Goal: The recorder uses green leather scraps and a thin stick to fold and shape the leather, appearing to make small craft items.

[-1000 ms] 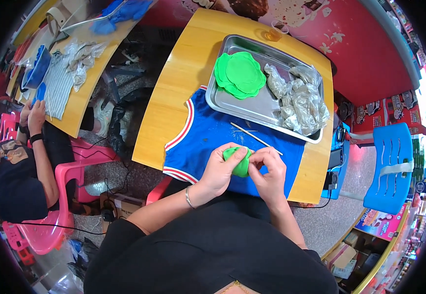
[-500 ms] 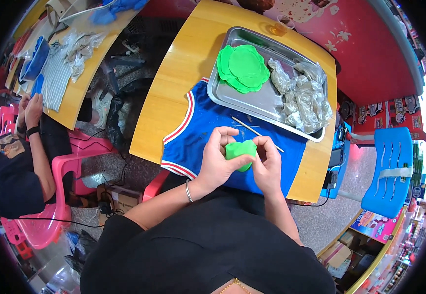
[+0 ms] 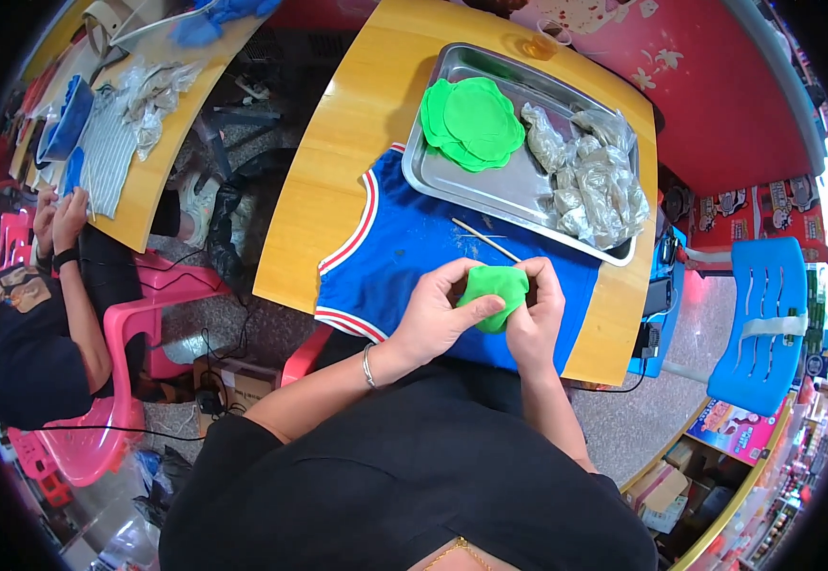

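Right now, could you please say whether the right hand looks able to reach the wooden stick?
Probably yes: the wooden stick lies on the blue garment just beyond the right hand, its far end uncovered, though that hand holds the green piece.

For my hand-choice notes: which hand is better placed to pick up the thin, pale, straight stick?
Probably the right hand: it is closer to the stick than the left hand; both grip the soft green sheet.

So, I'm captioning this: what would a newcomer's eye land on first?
Probably the bright green piece held between the left hand and right hand, over the blue garment. Next, the stack of green pieces on the left of the metal tray, with clear plastic bags bunched on its right.
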The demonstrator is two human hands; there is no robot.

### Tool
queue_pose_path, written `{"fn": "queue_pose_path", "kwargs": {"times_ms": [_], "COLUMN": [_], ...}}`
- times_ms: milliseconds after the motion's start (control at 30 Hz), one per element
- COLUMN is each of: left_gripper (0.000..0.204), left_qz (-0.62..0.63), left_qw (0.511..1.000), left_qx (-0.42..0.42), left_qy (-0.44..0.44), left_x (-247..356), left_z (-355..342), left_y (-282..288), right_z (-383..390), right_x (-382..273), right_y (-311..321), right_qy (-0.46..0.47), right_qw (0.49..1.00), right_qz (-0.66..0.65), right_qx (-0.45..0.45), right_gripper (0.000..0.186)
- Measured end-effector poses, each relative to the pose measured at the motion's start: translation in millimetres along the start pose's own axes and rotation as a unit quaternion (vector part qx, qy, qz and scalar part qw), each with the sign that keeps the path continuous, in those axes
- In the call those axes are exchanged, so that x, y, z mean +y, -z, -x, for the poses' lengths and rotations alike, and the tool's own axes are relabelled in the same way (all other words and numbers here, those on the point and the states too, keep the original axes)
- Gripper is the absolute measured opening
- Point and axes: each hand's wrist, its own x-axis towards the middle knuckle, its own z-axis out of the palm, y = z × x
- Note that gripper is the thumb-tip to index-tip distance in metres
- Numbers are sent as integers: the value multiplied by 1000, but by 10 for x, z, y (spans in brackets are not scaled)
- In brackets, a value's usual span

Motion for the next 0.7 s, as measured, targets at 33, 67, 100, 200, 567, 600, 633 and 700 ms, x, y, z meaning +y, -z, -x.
{"fn": "queue_pose_path", "kwargs": {"times_ms": [33, 67, 100, 200, 567, 600, 633, 700], "left_gripper": [25, 25, 24, 25, 26, 26, 26, 26], "left_qz": [8, 8, 34, 99, 108, 108, 98, 88], "left_qw": [1000, 1000, 999, 994, 987, 987, 987, 987], "left_qx": [-9, -8, 9, 39, 102, 102, 106, 110], "left_qy": [3, 3, -4, -13, -55, -55, -67, -79], "left_x": [4, -20, -63, -51, 3, -13, -35, -40], "left_z": [10, 9, 5, -19, -45, -43, -40, -37], "left_y": [-8, 7, 32, 42, 15, 7, 3, 0], "right_z": [4, 2, -5, 3, 134, 147, 131, 118], "right_x": [9, 16, 6, -115, -99, -100, -94, -68], "right_y": [-4, -11, -2, -95, -79, -97, -85, -77], "right_qy": [4, 9, 1, -81, 58, 8, 11, 52], "right_qw": [1000, 1000, 1000, 982, 997, 999, 999, 998], "right_qz": [1, 2, -7, -169, 42, -31, -31, 14], "right_qx": [2, 3, -28, -32, -19, 14, -4, -19], "right_gripper": [7, 8, 10, 14, 25, 25, 26, 27]}}
